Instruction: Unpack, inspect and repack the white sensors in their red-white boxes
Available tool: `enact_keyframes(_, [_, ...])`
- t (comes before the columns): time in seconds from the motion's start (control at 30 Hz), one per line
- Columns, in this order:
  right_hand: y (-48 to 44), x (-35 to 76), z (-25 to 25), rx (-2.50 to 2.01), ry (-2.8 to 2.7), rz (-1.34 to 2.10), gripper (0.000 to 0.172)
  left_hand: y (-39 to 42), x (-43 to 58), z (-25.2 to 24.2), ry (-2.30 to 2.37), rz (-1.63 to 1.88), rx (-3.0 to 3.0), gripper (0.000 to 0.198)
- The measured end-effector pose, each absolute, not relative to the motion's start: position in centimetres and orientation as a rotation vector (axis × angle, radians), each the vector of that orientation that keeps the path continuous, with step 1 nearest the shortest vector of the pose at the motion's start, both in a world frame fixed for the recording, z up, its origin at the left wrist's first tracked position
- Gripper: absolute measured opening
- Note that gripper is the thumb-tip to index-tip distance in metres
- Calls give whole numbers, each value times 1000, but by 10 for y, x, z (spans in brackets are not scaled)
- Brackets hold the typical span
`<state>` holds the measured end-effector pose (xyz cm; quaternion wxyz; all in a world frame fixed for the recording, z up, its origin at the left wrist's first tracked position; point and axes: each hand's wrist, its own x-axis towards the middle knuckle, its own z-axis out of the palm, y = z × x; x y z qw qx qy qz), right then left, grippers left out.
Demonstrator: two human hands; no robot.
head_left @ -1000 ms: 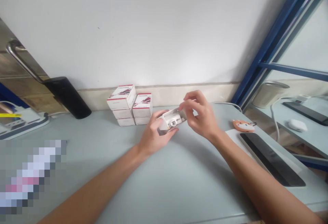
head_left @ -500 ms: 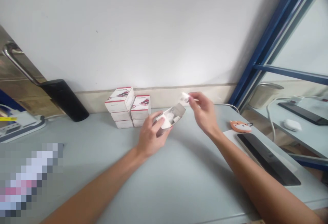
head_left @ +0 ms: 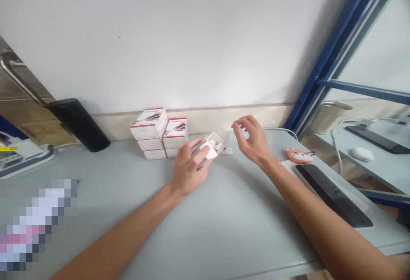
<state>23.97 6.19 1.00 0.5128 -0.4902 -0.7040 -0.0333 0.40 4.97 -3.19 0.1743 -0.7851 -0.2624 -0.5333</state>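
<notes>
My left hand (head_left: 191, 166) is wrapped round a small white box (head_left: 209, 147) whose open end faces up and to the right. Pale items show inside the box, too small to make out. Just beyond it, a small flat white piece (head_left: 226, 150) lies on the table. To the right of the box my right hand (head_left: 251, 138) hovers with its fingers curved and apart, and nothing shows between them. Several closed white boxes with red edges (head_left: 150, 122) are stacked to the left, against the wall.
A black cylinder (head_left: 81, 124) leans at the left beside a power strip (head_left: 27, 158). Toward the right lie an orange-and-white case (head_left: 300, 156) and a black phone-like device (head_left: 333, 194) on the grey table (head_left: 198, 233). A blue-framed glass pane (head_left: 361, 92) borders the right.
The small white object has left my right hand, and its fingers have parted. My left hand still holds the box, and the flat white piece now shows on the table behind it.
</notes>
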Motion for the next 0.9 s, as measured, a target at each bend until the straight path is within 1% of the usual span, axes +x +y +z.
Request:
enact_keyframes(0.07, [54,237,20,-986,-1847,-198,23,50,5,-33,-762,-1502,-2234,66])
enact_keyframes(0.17, [47,234,22,-894,-2060,-238,23,49,6,-33,-765,-1477,-2224,65])
enact_keyframes(0.27, [48,233,19,-942,-2105,-135,22,50,6,-33,-753,-1468,-2220,65])
enact_keyframes(0.37, [52,234,19,-961,-2072,47,15,49,6,-31,-748,-1470,-2235,65])
enact_keyframes(0.43, [55,235,22,-936,-2006,150,12,49,6,-30,-752,-1471,-2240,65])
enact_keyframes(0.5, [59,238,25,-937,-1875,192,13,49,7,-29,-766,-1482,-2232,63])
enact_keyframes(0.6, [68,246,22,-1174,-1669,132,17,48,8,-28,-794,-1497,-2208,59])
enact_keyframes(0.73, [78,259,4,-1766,-1845,156,20,48,8,-28,-785,-1476,-2197,58])
enact_keyframes(0.8, [81,263,-6,-1873,-1929,219,16,48,7,-28,-775,-1467,-2198,59])
enact_keyframes(0.87, [82,265,-9,-1874,-1939,240,9,49,7,-29,-772,-1462,-2198,60])
enact_keyframes(0.9, [81,264,-7,-1865,-1934,227,8,49,7,-29,-773,-1460,-2200,60])
